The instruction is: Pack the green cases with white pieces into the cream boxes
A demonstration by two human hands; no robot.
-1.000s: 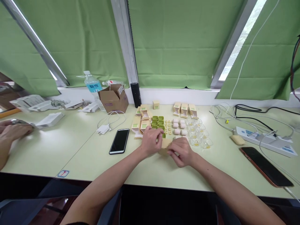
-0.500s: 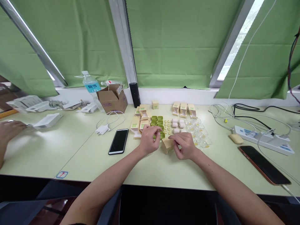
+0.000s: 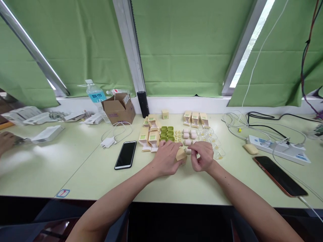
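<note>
My left hand (image 3: 165, 158) is closed around a small cream cardboard box (image 3: 182, 156) on the table, thumb at its near side and fingers over the far side. Just right of the box, my right hand (image 3: 202, 156) has its fingers curled in; whatever they may hold is hidden. Beyond my hands stand green square cups (image 3: 167, 129), tiny yellowish pieces (image 3: 178, 131) in rows, pale pink cylinders (image 3: 186, 135) and clear plastic covers (image 3: 216, 143). Open cream boxes (image 3: 144, 137) lie to the left, and more open boxes (image 3: 195, 119) lie at the back.
A phone (image 3: 125, 154) lies left of my arms, near a white charger (image 3: 108, 142). A brown carton (image 3: 119, 108) and a water bottle (image 3: 97, 97) stand behind. On the right are a power strip (image 3: 279, 149) and a second phone (image 3: 280, 175). Another person's hand (image 3: 6, 141) is at far left.
My left hand has moved right and down from the green cups and closed on the cream box. My right hand has come off the box and sits slightly right of it.
</note>
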